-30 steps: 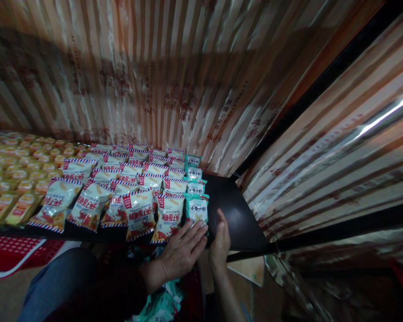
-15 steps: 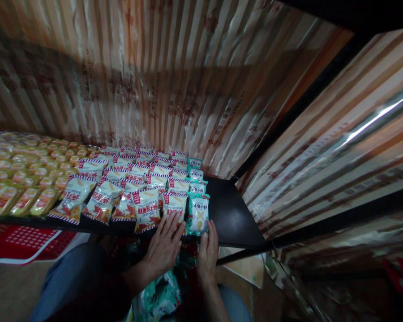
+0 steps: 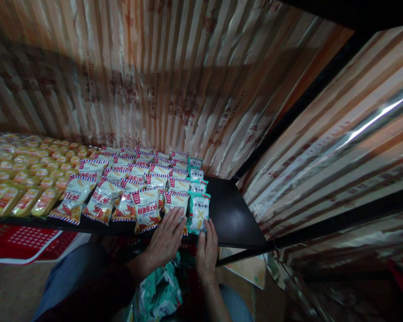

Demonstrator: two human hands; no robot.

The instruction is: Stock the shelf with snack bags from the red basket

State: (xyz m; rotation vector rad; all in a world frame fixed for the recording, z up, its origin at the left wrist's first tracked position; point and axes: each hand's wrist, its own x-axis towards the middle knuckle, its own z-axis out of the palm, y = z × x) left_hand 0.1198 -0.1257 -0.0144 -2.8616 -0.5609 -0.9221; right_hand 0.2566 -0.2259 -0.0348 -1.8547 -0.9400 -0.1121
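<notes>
We read "小鱼小虾" on green bag [image 3: 200,207]; right hand [image 3: 206,254] touches it, pinching can't tell. Flat left hand [image 3: 165,238] partly hides white bag [image 3: 177,202].

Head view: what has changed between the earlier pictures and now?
The left hand shifted left from the front teal snack packet onto the neighbouring squid-shrimp snack packet. The right hand, first apart, came in to the teal packet's lower right edge. The packet rows kept their order.
</notes>
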